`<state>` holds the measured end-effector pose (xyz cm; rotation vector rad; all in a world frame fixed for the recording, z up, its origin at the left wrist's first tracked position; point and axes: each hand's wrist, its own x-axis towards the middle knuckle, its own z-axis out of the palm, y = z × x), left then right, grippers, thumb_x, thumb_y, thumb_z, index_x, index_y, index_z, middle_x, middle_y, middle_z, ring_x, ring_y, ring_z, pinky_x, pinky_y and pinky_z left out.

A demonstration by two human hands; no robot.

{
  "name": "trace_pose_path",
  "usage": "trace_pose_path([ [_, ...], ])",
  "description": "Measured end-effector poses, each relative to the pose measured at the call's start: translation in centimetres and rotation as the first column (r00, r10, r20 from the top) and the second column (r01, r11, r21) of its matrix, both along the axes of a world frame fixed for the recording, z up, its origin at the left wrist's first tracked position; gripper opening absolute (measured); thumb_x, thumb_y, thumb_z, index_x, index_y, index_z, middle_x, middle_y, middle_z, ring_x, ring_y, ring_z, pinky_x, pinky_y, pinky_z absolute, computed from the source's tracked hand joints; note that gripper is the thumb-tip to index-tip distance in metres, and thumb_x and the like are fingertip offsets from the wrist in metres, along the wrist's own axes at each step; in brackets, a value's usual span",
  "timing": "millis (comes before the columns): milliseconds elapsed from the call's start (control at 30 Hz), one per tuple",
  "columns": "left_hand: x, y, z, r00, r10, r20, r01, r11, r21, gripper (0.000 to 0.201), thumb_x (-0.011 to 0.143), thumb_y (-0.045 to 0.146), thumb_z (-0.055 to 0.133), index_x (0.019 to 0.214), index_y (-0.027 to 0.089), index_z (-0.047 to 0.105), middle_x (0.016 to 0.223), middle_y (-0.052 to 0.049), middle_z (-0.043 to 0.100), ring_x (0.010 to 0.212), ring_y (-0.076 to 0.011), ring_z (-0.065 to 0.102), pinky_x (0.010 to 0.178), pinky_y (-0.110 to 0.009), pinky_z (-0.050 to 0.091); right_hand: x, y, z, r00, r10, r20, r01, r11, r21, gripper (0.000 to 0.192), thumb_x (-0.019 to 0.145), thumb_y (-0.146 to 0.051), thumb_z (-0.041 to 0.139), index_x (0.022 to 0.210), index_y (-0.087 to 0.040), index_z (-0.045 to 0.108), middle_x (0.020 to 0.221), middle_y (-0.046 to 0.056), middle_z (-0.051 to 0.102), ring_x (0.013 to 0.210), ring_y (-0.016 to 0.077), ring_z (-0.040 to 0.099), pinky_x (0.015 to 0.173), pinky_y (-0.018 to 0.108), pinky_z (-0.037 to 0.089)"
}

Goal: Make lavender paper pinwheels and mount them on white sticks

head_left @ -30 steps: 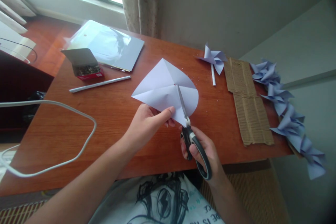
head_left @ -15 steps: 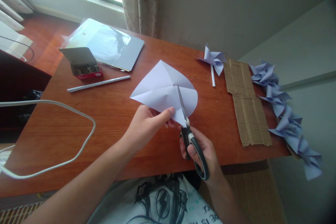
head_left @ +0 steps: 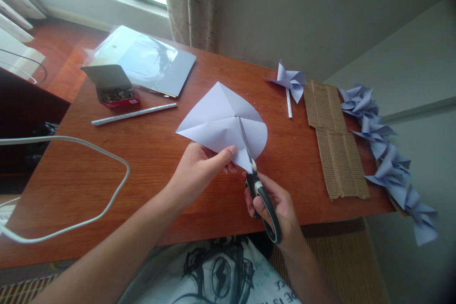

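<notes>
My left hand pinches a creased sheet of white paper near its front edge, thumb on top and fingers beneath. The sheet is held above the table, with a small reddish mark near its middle. In my right hand is a pair of scissors with black and white handles. One blade lies over the paper, its tip close to the middle mark; the lower blade is hidden under the sheet. The paper's right side curves up beside the blade.
On the brown table lie a white paper stick, an open red box of small metal pieces, and a plastic sleeve of sheets. To the right are a paper pinwheel, corrugated cardboard and several more pinwheels. A white cable loops at left.
The scissors have shifted slightly left, and the visible blade's tip is nearer the mark in the paper's middle. My left hand keeps its hold on the sheet.
</notes>
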<state>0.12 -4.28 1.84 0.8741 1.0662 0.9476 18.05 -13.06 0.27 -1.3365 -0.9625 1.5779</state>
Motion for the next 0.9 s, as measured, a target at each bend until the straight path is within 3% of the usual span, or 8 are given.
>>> trace_pose_path([
  [900,-0.2,0.0,-0.2,1.0,-0.01,0.013,0.01,1.0,-0.008,0.022,0.082,0.03,0.075,0.068,0.013,0.071,0.061,-0.003,0.072,0.058,-0.0156,0.064,0.058,-0.023,0.049,-0.9,-0.1,1.0,0.996,-0.09,-0.024,0.087,0.992,-0.09,0.06,0.075,-0.052,0.082,0.122,-0.017,0.069,0.073,0.0,0.057,0.056,0.0105,0.046,0.05,0.024,0.041],
])
